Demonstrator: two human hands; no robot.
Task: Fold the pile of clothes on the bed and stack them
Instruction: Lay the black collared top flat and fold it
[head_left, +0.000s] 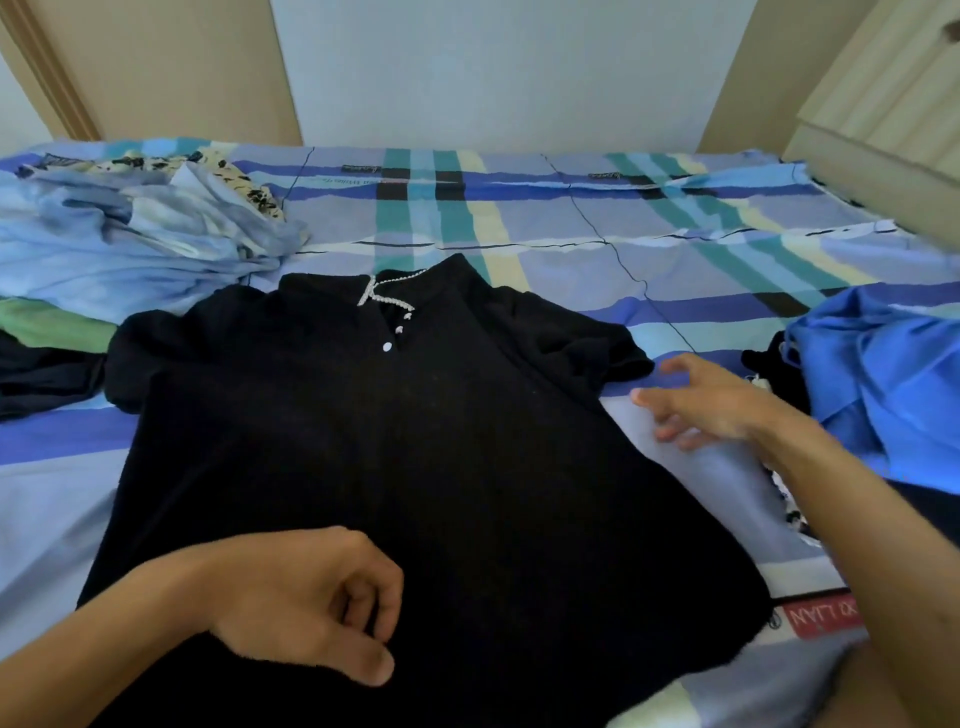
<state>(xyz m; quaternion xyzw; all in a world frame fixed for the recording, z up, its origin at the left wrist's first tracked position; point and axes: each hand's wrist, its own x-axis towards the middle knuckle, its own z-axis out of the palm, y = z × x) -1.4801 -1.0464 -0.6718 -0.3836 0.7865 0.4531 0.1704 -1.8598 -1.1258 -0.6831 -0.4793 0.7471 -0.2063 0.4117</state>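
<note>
A black short-sleeved polo shirt with white buttons (415, 441) lies flat, front up, in the middle of the blue checked bed sheet (649, 249). The left hand (306, 603) hangs above the shirt's lower part, fingers loosely curled, grasping nothing. The right hand (711, 405) is released, fingers spread, just beside the shirt's sleeve. A crumpled bright blue garment (883, 374) lies to the right.

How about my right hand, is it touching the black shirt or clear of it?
Apart. The head view shows a strip of pale bedsheet between the spread fingertips of the right hand and the edge and sleeve of the black shirt.
</note>
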